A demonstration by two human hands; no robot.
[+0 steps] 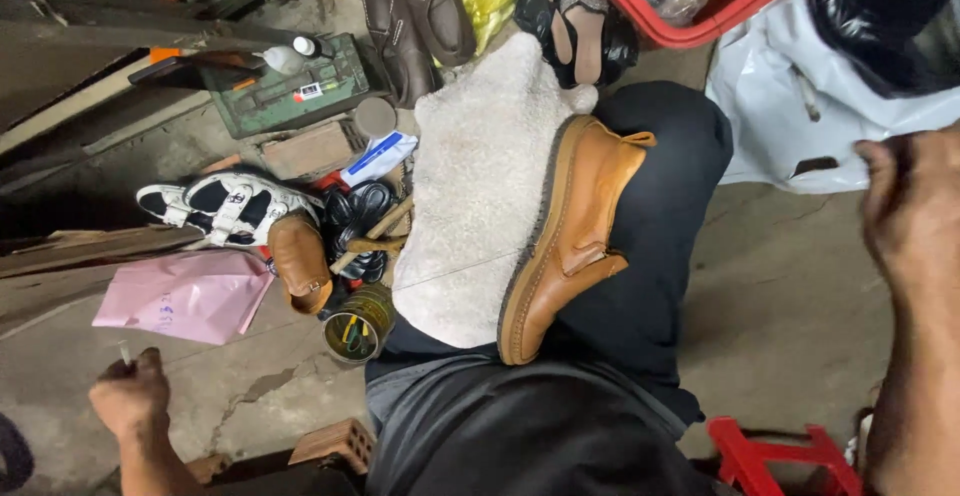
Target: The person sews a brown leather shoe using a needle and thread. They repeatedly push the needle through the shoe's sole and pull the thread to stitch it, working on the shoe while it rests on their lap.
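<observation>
I see the black-trousered lap (640,256) filling the middle, well to the right of my left hand and to the left of my right hand, with a cream fleece cloth (480,186) draped over the nearer thigh; on top of it, leaning on the knee, lies a tan leather shoe (575,236) on its side, sole edge towards the cloth, roughly midway between both hands and touched by neither. Beyond my right hand sits a white plastic bag (790,116) with a red basket (720,6) above it. Just above my left hand lies a pink pouch (185,296) flat on the concrete floor (60,376), then a white strappy sandal (225,206) further up, a second tan shoe (300,266) and a round tin of tools (357,326) to the hand's right. My left hand (130,396) is closed in a fist around a thin pale stick-like item (125,354) poking up from it; I cannot tell what it is. My right hand (915,206) is at the frame edge, fingers curled inward, and I cannot tell whether it grips anything
</observation>
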